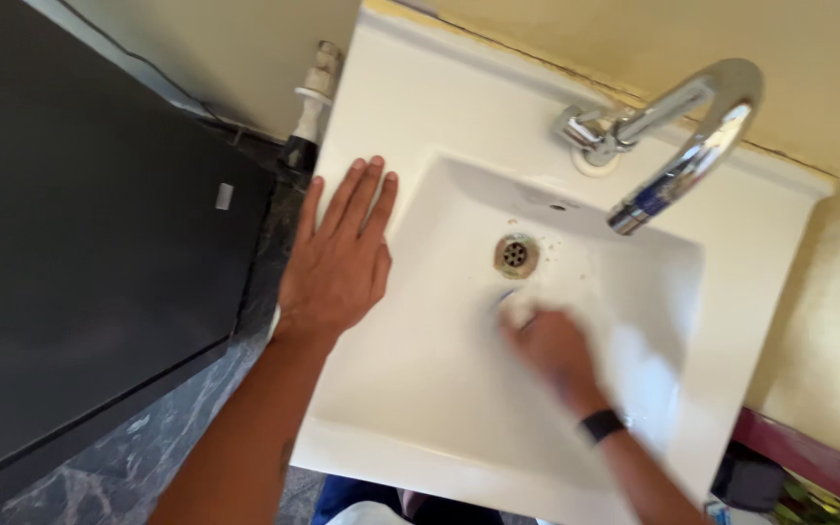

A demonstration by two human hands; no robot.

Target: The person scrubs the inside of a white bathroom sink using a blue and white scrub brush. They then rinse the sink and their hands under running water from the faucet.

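Seen from above, a white sink. The left hand lies flat and fully open on its left rim, holding nothing. The right hand, blurred, is closed on what may be a small white cloth or sponge, pressed to the basin just below the drain. This looks like mid-scrub; neighbouring basin surface likely calls for attention next. A chrome tap arches overhead.

small pale rectangular label on black cabinet, left of sink

walls: pale yellow | floor: dark marbled | furniture: black cabinet left
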